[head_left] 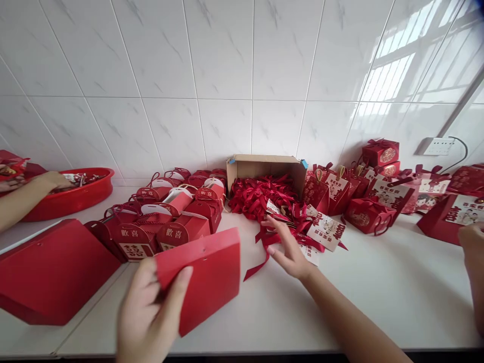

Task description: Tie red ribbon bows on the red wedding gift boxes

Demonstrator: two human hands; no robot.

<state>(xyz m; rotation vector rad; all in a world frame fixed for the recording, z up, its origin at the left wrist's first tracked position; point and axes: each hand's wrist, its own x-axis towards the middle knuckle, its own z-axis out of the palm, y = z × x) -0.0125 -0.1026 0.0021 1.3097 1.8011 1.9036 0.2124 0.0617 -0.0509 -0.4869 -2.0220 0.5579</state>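
Observation:
My left hand (pixel 151 302) grips a plain red gift box (pixel 212 275) by its upper edge, thumb across the near face and fingers behind. Two small holes show near the box's top. My right hand (pixel 289 252) is stretched out with its fingers apart, just in front of a heap of dark red ribbons (pixel 264 194) that spills from an open cardboard box (pixel 268 160). White printed tags (pixel 328 231) lie among the ribbons beside that hand. Whether its fingertips touch a ribbon or tag, I cannot tell.
Several finished red gift boxes (pixel 138 237) stand left of the ribbons; tagged gift bags (pixel 389 196) stand to the right. A larger red box (pixel 56 272) lies at the left. Another person's hand (pixel 56 180) reaches into a red basin (pixel 75 199); a further hand (pixel 472 247) is at the right edge.

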